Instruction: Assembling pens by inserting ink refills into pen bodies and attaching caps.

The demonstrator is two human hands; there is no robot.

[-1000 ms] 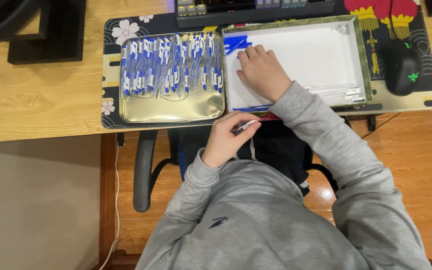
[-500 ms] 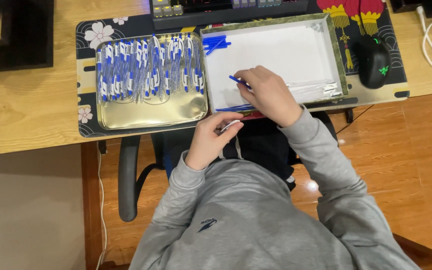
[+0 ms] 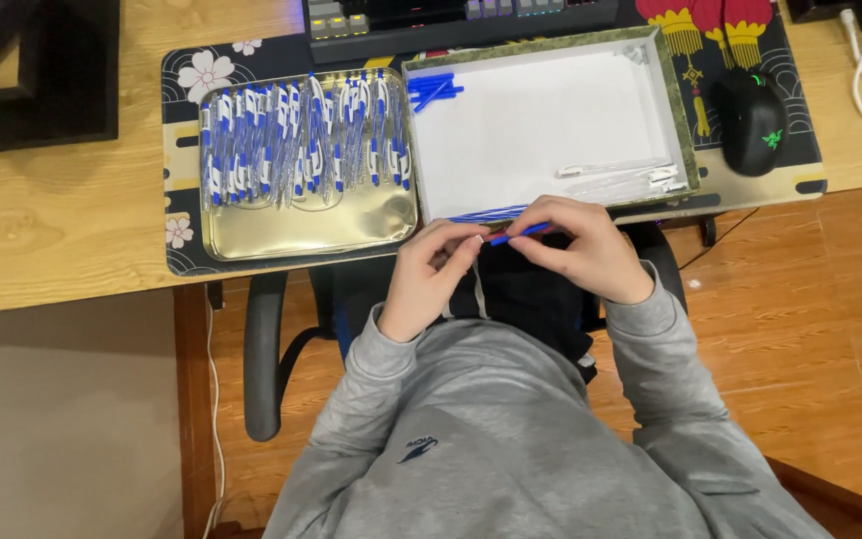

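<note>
The left hand (image 3: 438, 274) and right hand (image 3: 581, 248) meet just below the table (image 3: 52, 230) edge, both pinched together on one blue pen part (image 3: 517, 235) held between them. Just above lies a white box (image 3: 541, 125) with loose parts; left of it, a gold tray (image 3: 301, 225) holds finished pens (image 3: 301, 145).

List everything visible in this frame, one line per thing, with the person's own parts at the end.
pens: many, blue and white, in gold tray
gold tray: one, left on mat
white box: one, right of tray
blue pieces: several, box's upper-left corner
clear pieces: a few, box's lower right
blue refill: one, between both hands
mouse: one, black, right
keyboard: one, top
left hand: on refill
right hand: on refill
</note>
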